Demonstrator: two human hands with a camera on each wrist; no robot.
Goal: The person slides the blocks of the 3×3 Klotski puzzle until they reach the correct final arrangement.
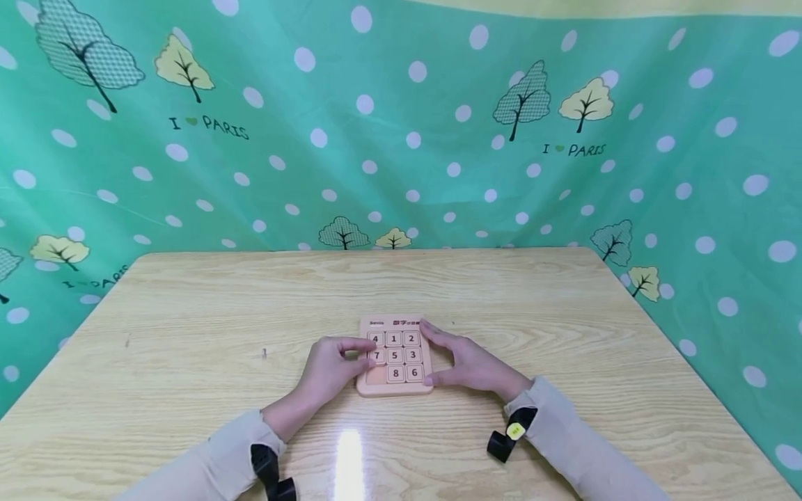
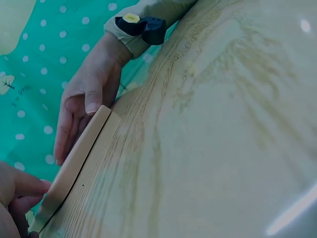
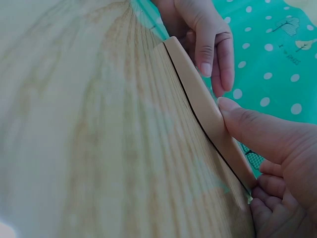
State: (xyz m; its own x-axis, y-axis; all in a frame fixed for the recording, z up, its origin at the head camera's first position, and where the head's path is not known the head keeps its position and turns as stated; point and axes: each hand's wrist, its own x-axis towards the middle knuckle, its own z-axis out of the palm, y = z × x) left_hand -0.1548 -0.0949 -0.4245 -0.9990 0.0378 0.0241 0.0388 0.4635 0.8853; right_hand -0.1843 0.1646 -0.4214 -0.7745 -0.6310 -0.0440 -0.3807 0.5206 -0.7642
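Our left hand (image 1: 327,365) has thumb and forefinger spread across the 7 tile (image 1: 378,355). The number puzzle (image 1: 395,391) is mid-table, right on the tabletop (image 1: 188,334); looks light and stiff, tiles probably slick, so we'd grab the edges. Our right hand (image 1: 473,363) grips its right side.

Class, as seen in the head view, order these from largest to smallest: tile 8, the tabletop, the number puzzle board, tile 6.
1. Tabletop
2. Number puzzle board
3. Tile 8 and tile 6: they look alike in size, so left unranked.
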